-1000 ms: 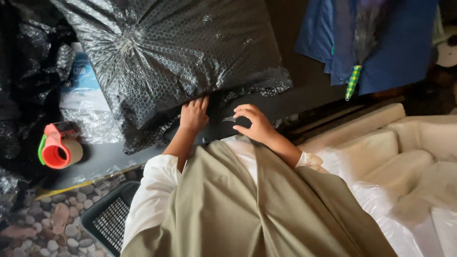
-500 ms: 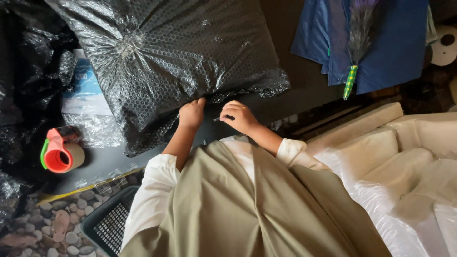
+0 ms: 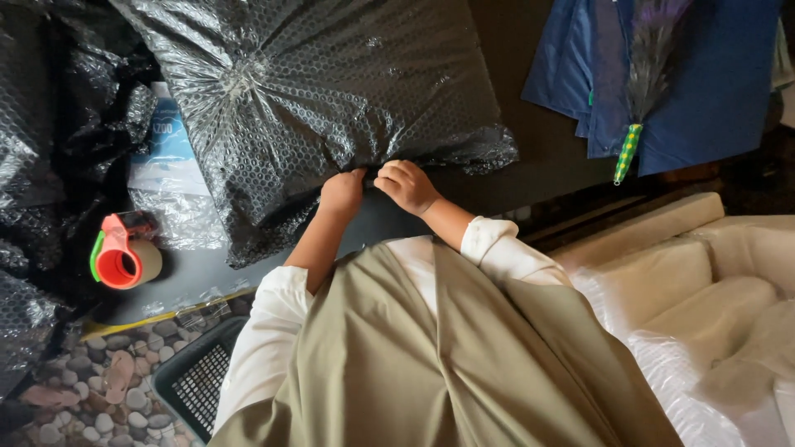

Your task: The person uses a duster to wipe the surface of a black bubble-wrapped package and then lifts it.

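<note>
Head view: a dark tabletop carries a large black bubble-wrap parcel. Left hand and right hand meet at the parcel's near edge, each grip curled and pinching the wrap. A red tape dispenser lies well apart, left.

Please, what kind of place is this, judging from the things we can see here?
Probably a small packing or shipping workspace. Both hands, left hand and right hand, grip a parcel wrapped in black bubble wrap on a dark table, and a red tape dispenser sits nearby.
</note>
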